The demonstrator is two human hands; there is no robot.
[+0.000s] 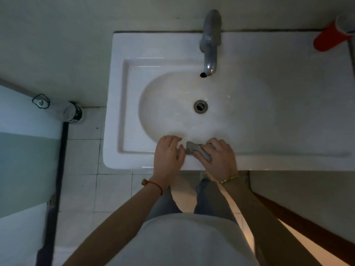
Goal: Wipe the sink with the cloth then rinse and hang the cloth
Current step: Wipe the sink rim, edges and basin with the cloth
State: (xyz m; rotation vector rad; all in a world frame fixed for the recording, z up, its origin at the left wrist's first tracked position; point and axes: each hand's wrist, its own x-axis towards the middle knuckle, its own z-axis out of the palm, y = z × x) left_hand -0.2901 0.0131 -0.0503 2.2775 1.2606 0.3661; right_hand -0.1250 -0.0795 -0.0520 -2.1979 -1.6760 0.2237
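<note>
At the far left a small chrome fitting point(74, 113) sits low by the tiled floor, well apart from the work. Next comes the white ceramic sink point(134, 150), one basin with one round metal drain point(200, 106) and one grey metal tap point(210, 43) above it at the back edge. On the sink's near rim the left hand point(169, 154) lies with its fingers loosely bent, gripping nothing that I can see; its thumb may just touch the cloth's tip, though the dim light makes that hard to settle. Just to its right is the single small grey bunched cloth point(197, 151), lying on the near rim at the basin's edge, its long axis slanting from upper left to lower right. The right hand point(221, 158) grasps the cloth's right end under its fingers, so the cloth points from the right hand toward the left. The right hand is plainly the nearer one for wiping, and the basin lies straight ahead of it. At the far right one red plastic cup point(330, 37) stands on the desk.
</note>
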